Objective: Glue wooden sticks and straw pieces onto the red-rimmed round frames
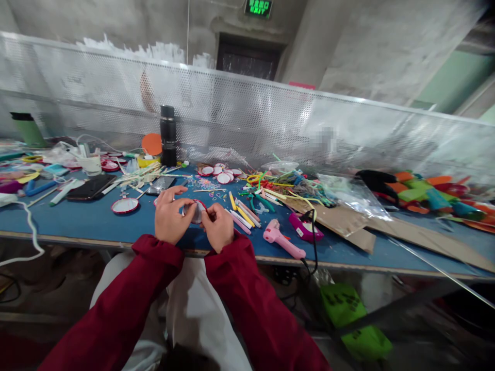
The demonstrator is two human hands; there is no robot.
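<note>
Where the two bare hands meet above the front of the blue desk (93,219), a small round pale disc with a red rim (197,212) sits between their fingertips: the left hand (170,216) grips its left side between thumb and bent forefinger, while the right hand's (219,226) curled fingers pinch its right edge.

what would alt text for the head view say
A person's left hand and right hand hold a round red-rimmed piece at a cluttered blue table. Markers and a pink glue gun lie to the right; a black bottle stands farther back.
</note>
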